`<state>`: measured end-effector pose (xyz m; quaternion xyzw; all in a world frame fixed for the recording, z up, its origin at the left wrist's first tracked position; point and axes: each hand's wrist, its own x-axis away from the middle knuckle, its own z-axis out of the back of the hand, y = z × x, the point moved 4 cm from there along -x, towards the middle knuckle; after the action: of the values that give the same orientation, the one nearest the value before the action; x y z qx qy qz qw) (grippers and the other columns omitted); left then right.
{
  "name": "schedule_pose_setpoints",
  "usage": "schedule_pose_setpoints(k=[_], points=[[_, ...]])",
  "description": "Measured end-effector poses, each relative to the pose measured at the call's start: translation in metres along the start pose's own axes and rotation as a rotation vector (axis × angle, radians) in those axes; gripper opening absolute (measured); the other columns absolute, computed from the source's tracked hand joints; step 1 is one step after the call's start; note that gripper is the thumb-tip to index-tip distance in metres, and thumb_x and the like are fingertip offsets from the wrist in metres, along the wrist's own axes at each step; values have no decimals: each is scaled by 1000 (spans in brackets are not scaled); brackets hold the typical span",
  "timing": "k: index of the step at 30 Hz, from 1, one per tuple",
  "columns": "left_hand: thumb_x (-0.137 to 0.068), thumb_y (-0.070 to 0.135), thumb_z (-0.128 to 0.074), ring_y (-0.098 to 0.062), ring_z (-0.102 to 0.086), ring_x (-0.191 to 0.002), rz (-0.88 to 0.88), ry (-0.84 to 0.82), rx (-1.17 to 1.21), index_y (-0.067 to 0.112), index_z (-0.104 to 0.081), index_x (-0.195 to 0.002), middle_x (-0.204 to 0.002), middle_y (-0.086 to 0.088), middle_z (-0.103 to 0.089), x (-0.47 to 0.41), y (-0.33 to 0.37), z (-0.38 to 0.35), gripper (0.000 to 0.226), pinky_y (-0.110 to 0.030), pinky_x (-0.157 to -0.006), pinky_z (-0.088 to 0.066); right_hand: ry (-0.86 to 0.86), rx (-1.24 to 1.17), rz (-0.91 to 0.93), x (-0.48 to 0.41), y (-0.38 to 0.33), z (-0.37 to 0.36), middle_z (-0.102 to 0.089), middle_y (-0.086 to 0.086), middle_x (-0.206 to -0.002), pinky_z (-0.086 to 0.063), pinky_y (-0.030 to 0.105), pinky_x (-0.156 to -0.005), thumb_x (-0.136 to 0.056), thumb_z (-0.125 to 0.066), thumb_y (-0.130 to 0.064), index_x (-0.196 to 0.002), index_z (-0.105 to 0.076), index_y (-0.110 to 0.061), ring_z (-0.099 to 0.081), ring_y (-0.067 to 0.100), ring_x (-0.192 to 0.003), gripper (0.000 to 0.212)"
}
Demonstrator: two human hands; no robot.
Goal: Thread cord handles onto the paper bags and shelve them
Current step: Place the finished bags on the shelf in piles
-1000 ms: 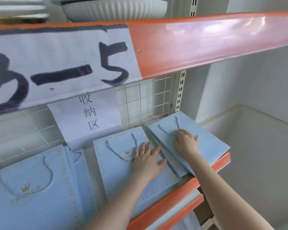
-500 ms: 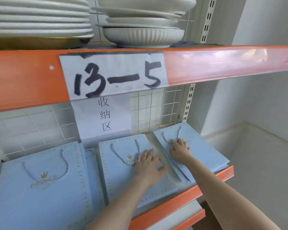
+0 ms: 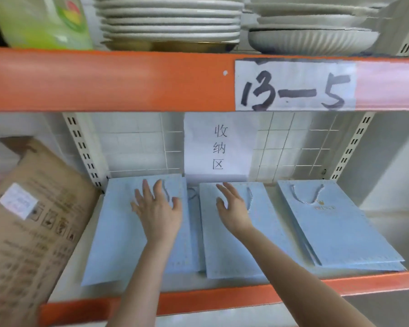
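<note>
**Blue bags laid flat under beam 13-5**

Head view: the white shelf (image 3: 364, 278) with an orange front edge carries pale blue paper bags lying flat: left bag (image 3: 113, 232), middle bag (image 3: 219, 253) and right bag (image 3: 340, 232), whose cord handle (image 3: 308, 197) is threaded. The left grip (image 3: 157, 208), fingers spread, is over the left bag. The right grip (image 3: 234, 208), fingers straight and apart, is over the middle bag. Whether either touches cannot be told. A wire grid (image 3: 293, 147) and a paper sign (image 3: 219, 147) stand behind. The orange beam (image 3: 104, 79) above bears stacked plates (image 3: 170, 20). A cardboard box (image 3: 28, 220) leans at the left.
</note>
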<state>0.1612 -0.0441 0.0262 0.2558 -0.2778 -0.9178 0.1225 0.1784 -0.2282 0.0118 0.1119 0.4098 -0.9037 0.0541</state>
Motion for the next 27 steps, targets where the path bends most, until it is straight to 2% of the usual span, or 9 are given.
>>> schedule_pose_setpoints(k=[3,5,11,14,16,18,22,25,27], points=[[-88,30,-58,-47,-14,-138,345,-135,-128,3,-28,-145,-151,-28,-17,12,-64,24,70,-53,-111,-9,-171,-40,-61,8,-28,-52,-18,7,-157,-22,21,-105,-99,-42,-20,-146,-28,-6,-26,22,-140,51],[-91,36,-52,-42,-11,-141,393,-202,-178,4,-19,-148,-153,-27,-13,23,-85,28,74,-49,-113,-8,-251,7,-87,15,-40,-80,-20,11,-155,-22,25,-104,-99,-42,-25,-146,-23,-1,-28,25,-138,56],[-89,28,-55,-36,-38,-130,443,-15,0,11,-34,-145,-142,-20,-43,18,-90,51,62,-43,-106,-28,-184,8,-109,21,-50,-87,-14,6,-158,-10,26,-112,-96,-48,-28,-149,-18,-9,-12,19,-145,64],[-88,20,-56,-37,-48,-119,366,115,137,12,-47,-137,-130,-17,-56,17,-78,67,50,-44,-100,-36,-118,-184,-56,24,-60,-69,-37,4,-146,-25,11,-99,-93,-54,-18,-147,-27,-12,-35,20,-135,60],[-88,16,-56,-38,-49,-114,299,174,202,13,-50,-134,-125,-16,-60,16,-62,76,46,-45,-97,-38,-114,-285,-110,26,-62,-51,-58,-9,-111,-37,2,-72,-93,-55,-18,-145,-30,-24,-56,10,-99,58],[-88,15,-54,-38,-49,-113,235,154,288,14,-49,-134,-128,-12,-58,12,-42,74,46,-44,-96,-40,-97,-328,-183,22,-53,-27,-57,-22,-91,-41,4,-64,-94,-55,-23,-145,-27,-34,-56,0,-82,59],[-92,14,-50,-22,-42,-127,122,-41,451,16,-46,-135,-137,0,-49,14,3,48,44,-23,-95,-33,-24,-239,-263,10,-28,30,-59,-3,-109,-41,28,-83,-94,-55,-26,-149,-21,-32,-56,21,-109,65],[-92,12,-50,-14,-42,-127,-58,-207,502,15,-49,-131,-136,4,-49,32,42,22,39,-12,-91,-28,35,-29,-373,7,4,78,-56,15,-125,-36,29,-79,-93,-53,-18,-147,-31,-22,-53,28,-113,58],[-92,14,-51,-19,-41,-131,-203,-366,430,12,-50,-130,-140,-2,-45,49,55,-5,37,-19,-98,-29,46,86,-439,11,30,100,-59,16,-122,-36,28,-77,-90,-52,-14,-137,-46,-17,-54,30,-110,47]])
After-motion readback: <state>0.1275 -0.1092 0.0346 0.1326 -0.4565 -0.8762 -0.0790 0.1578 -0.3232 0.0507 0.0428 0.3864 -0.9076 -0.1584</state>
